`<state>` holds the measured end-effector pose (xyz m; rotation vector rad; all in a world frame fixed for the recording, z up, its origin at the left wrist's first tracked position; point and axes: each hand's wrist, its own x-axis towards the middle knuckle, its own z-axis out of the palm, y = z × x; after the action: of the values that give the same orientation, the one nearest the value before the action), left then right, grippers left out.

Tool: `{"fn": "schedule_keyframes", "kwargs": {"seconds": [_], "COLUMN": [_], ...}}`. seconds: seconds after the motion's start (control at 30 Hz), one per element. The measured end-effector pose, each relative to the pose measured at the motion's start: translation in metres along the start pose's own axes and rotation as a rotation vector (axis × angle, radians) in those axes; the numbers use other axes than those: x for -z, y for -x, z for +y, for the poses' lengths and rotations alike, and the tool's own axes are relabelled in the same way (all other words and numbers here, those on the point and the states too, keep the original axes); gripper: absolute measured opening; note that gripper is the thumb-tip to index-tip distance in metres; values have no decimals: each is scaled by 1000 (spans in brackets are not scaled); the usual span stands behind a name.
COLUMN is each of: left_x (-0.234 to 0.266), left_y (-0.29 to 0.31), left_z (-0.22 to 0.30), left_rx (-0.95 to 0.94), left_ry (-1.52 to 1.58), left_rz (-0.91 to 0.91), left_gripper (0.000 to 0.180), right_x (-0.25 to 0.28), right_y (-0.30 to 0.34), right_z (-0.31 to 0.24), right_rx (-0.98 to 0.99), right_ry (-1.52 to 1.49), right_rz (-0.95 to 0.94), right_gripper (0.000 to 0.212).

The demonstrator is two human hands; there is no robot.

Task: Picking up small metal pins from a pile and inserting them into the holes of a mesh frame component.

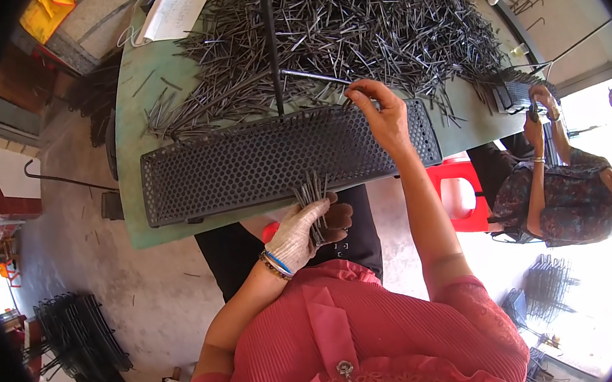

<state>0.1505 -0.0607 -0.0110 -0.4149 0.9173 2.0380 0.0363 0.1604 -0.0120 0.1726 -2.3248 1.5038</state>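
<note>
My left hand [301,231], in a knitted work glove with dark fingers, is closed round a bundle of thin dark sticks [311,190]. The bundle stands up at the near edge of a long black perforated tray [224,173], which lies along the table's front edge. Above the tray my bare right hand [384,115] pinches the end of a thin dark metal rod [314,77]. That rod's other end meets a black upright bar [271,45]; whether it is fixed there I cannot tell.
A big heap of loose dark sticks [350,27] covers much of the green table [136,118]. An open notebook [173,15] lies at the back left. At right, a co-worker [561,190] sits near a red stool [459,192]. Black racks [82,331] stand on the floor at left.
</note>
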Motion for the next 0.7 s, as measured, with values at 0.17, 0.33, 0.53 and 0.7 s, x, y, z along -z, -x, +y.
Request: {"fn": "schedule_keyframes", "kwargs": {"seconds": [0.17,0.33,0.53,0.7], "left_x": [0,2,4,4], "left_y": [2,1,1,0], "left_z": [2,2,2,1], "left_rx": [9,16,25,33], "left_ry": [-18,-29,-47,-58], "left_rz": [-6,-7,-37,-41], "left_gripper": [27,28,28,29], "right_x": [-5,-11,-14,-13], "right_y": [-2,5,12,15], "right_z": [14,20,9,11], "right_rx": [-55,-14,32,189], "right_ry": [-201,-39,30,180], "right_rz": [23,15,8,89], "right_gripper": [16,18,18,20]}}
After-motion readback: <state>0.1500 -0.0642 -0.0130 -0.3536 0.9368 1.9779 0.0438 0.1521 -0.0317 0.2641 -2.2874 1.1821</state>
